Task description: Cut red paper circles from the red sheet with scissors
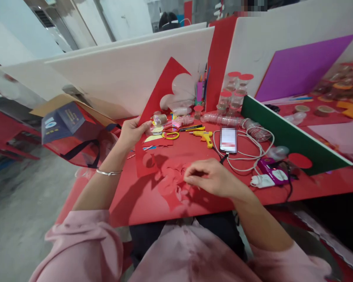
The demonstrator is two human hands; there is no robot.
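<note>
My left hand (134, 132) grips the edge of a red sheet (156, 95), thumb on its near face. The sheet stands tilted above the table, with large rounded shapes cut out of its upper right side. Lower down, my right hand (213, 177) hovers over a heap of red paper scraps (176, 182), its fingers curled together. Whether a scrap is between those fingers is hidden. Behind the sheet lie yellow-handled scissors (171, 135), and to their right a yellow glue gun (205, 137).
A phone (228, 140) lies beside a coiled white cable (238, 168) and a purple power strip (273, 172). Clear plastic tubes (222, 119) and red-lidded containers (231, 84) stand behind. A green board (288, 133) borders the right. A dark-blue bag (67, 121) sits at left.
</note>
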